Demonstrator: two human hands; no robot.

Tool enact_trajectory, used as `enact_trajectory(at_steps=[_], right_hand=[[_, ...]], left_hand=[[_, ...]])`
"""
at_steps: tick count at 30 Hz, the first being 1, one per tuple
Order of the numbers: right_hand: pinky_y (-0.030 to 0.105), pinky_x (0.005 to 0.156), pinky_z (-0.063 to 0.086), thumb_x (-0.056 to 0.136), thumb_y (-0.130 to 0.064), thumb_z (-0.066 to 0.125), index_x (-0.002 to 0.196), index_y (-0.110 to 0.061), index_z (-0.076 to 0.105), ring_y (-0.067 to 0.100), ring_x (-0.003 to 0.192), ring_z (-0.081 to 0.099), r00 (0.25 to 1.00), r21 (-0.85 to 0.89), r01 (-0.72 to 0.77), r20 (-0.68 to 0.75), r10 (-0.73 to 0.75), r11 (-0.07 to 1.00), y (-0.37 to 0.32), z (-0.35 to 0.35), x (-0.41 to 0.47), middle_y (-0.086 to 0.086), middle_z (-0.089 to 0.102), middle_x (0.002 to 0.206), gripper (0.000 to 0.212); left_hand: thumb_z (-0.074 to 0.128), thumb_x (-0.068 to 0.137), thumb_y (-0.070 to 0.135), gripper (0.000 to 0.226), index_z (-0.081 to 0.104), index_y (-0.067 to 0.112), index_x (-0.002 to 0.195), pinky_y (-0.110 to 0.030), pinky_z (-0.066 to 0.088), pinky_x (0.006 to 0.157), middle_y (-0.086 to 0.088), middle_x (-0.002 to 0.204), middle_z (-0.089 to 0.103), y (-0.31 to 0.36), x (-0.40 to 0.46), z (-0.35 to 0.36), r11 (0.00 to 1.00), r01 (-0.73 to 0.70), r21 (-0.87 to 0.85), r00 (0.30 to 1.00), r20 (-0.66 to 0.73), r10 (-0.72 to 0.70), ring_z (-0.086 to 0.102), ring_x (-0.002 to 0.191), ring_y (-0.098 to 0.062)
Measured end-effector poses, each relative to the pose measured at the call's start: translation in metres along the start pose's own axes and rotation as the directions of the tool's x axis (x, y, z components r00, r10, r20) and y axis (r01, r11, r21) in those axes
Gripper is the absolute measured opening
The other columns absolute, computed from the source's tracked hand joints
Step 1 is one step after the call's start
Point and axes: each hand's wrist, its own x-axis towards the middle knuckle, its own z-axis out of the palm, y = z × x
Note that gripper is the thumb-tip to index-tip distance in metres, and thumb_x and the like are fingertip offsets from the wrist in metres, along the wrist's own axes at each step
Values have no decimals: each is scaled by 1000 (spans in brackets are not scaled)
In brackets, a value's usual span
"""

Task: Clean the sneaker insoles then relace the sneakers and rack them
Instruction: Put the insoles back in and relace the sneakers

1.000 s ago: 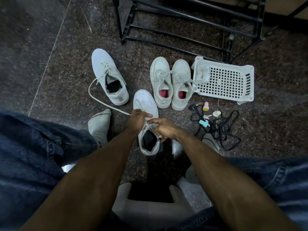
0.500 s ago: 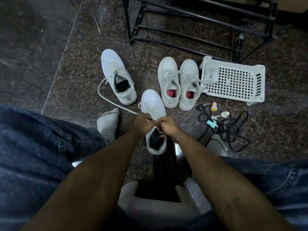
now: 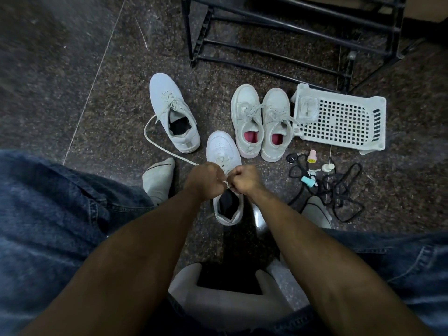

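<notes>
White leather sneaker (image 3: 224,151) set on the dark speckled stone floor (image 3: 101,132) between the knees, its white flat lace (image 3: 157,144) pinched by curled fingers of left hand (image 3: 204,181) and right hand (image 3: 243,179) over the tongue, black metal shoe rack (image 3: 291,32) stood at the floor's far edge.

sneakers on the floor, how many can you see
4. One sneaker sits under both hands, one sneaker lies far left, and a pair with pink insoles, left shoe and right shoe, stands beside the white basket. None on the rack.
</notes>
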Motion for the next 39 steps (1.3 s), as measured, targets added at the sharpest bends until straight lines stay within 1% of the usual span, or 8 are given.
enact_trajectory(at_steps=[4, 8, 11, 18, 24, 31, 35, 39], right_hand=[[20, 57, 46, 84, -3, 67, 88, -11, 76, 2, 58, 57, 980, -100, 179, 108, -168, 979, 11, -4, -3, -11, 65, 64, 13], [21, 71, 50, 84, -7, 70, 92, -8, 75, 8, 77, 65, 957, -143, 286, 102, -273, 948, 17, -3, -3, -3, 72, 87, 9], [23, 56, 44, 87, -6, 66, 78, -12, 73, 4, 54, 52, 978, -55, 179, 119, -171, 982, 10, -2, -5, -5, 62, 65, 12], [26, 59, 46, 90, 3, 49, 71, -17, 58, 10, 60, 46, 965, 61, -52, 262, 34, 997, 3, -12, -7, -1, 51, 64, 29], [24, 54, 46, 89, 3, 48, 82, -15, 57, 9, 55, 46, 968, 129, -139, 227, 108, 982, 0, -11, -10, -1, 51, 62, 21], [26, 51, 43, 88, 1, 52, 77, -16, 57, 12, 55, 48, 977, 74, -123, 186, 107, 990, -5, -9, -14, 3, 55, 63, 21], [26, 51, 40, 86, 3, 55, 69, -17, 60, 14, 53, 48, 986, -13, -47, 162, 49, 999, -3, -9, -12, 4, 55, 59, 26], [25, 62, 45, 78, 2, 60, 60, -26, 65, 9, 61, 57, 977, -245, 161, 175, -119, 956, -6, -15, -13, -10, 62, 61, 34]], left_hand=[[67, 80, 31, 15, 75, 19, 83, -23, 37, 66, -1, 84, 71, 1, 6, -3, 945, 235, -227, 972, 75, -224, 63, 83, -19], [68, 79, 27, 10, 73, 19, 81, -23, 37, 66, 2, 80, 69, 0, 6, -4, 931, 253, -261, 967, 99, -235, 60, 77, -15], [67, 79, 29, 10, 72, 20, 82, -24, 40, 69, 2, 84, 70, -1, 6, -1, 929, 272, -249, 962, 64, -265, 61, 81, -17], [68, 79, 21, 5, 66, 25, 80, -24, 38, 72, 3, 92, 65, -4, 7, 6, 898, 299, -322, 952, 34, -304, 60, 89, -16], [63, 84, 15, 17, 76, 22, 92, -22, 44, 74, 2, 96, 73, -4, 5, 11, 897, 301, -323, 953, 110, -281, 64, 90, -16], [68, 81, 27, 15, 73, 15, 87, -27, 43, 72, -7, 95, 71, -4, -3, 7, 975, 155, -159, 988, 41, -150, 64, 93, -25], [67, 80, 31, 23, 70, 11, 91, -35, 52, 81, -6, 97, 69, 8, 1, -9, 979, 187, -84, 966, 198, -167, 63, 95, -25], [56, 88, 25, 26, 60, 0, 91, -34, 55, 64, -12, 62, 67, 13, 6, -16, 837, 456, -302, 825, 497, -270, 69, 57, -28]])
